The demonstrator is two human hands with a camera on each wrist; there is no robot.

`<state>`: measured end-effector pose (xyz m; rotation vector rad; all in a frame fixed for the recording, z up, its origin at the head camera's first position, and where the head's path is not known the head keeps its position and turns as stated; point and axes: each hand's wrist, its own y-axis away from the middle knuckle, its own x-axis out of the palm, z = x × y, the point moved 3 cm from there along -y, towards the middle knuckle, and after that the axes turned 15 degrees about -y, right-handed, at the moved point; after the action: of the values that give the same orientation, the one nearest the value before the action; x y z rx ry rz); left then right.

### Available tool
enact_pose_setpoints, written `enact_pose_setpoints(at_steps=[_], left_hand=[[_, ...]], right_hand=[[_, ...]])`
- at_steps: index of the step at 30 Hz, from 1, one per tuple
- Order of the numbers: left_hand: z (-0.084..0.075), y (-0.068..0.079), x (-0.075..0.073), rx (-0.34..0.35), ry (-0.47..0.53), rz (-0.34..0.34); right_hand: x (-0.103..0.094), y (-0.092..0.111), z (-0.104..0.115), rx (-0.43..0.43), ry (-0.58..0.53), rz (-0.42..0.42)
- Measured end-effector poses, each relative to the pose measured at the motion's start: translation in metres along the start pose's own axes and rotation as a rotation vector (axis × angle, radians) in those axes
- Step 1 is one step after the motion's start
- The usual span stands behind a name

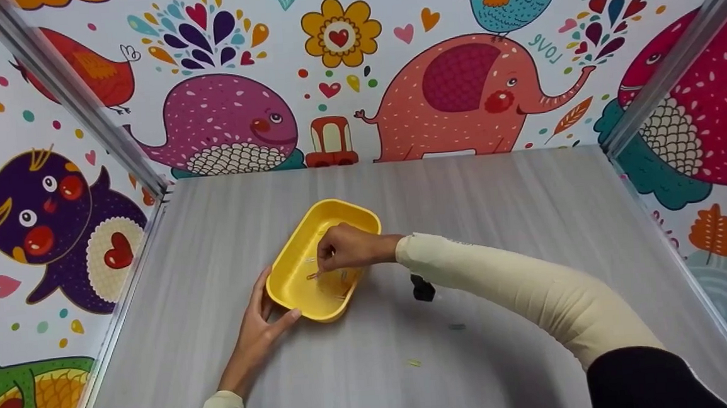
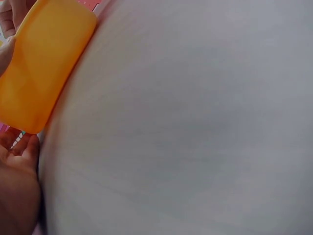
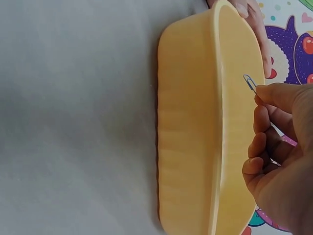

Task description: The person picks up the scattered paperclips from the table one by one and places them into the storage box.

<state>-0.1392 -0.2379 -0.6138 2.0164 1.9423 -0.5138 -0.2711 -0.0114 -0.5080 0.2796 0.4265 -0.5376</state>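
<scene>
A yellow plastic bin stands slanted on the table, with several small paper clips scattered on its floor. My left hand holds its near left corner, thumb over the rim and fingers along the outer wall. Over the inside of the bin, my right hand pinches a blue paper clip between thumb and index finger; the other fingers are curled in. In the left wrist view the bin's outer wall hides what lies in it.
Two more clips lie on the grey wood-grain table right of the bin: a yellow clip and a grey-green clip. Panels with cartoon animals and metal posts border the table at the back and sides.
</scene>
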Motion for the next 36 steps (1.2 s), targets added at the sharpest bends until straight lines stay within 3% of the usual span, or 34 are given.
enact_pose_setpoints(at_steps=[7, 14, 23, 30, 36], left_hand=[[0.001, 0.002, 0.001, -0.001, 0.001, 0.015], [0.0, 0.002, -0.002, 0.017, -0.001, 0.016], [-0.001, 0.0, -0.001, 0.01, -0.006, 0.017], [0.0, 0.0, 0.001, 0.006, 0.0, 0.006], [0.001, 0.001, 0.0, 0.0, 0.012, -0.001]], right_hand=[[0.007, -0.01, -0.006, 0.031, -0.028, -0.006], [0.018, -0.021, -0.003, -0.052, -0.015, 0.022], [0.022, -0.023, -0.007, -0.057, 0.009, -0.003], [0.018, -0.01, -0.012, -0.043, -0.048, -0.048], [0.012, 0.016, -0.008, -0.097, -0.091, -0.167]])
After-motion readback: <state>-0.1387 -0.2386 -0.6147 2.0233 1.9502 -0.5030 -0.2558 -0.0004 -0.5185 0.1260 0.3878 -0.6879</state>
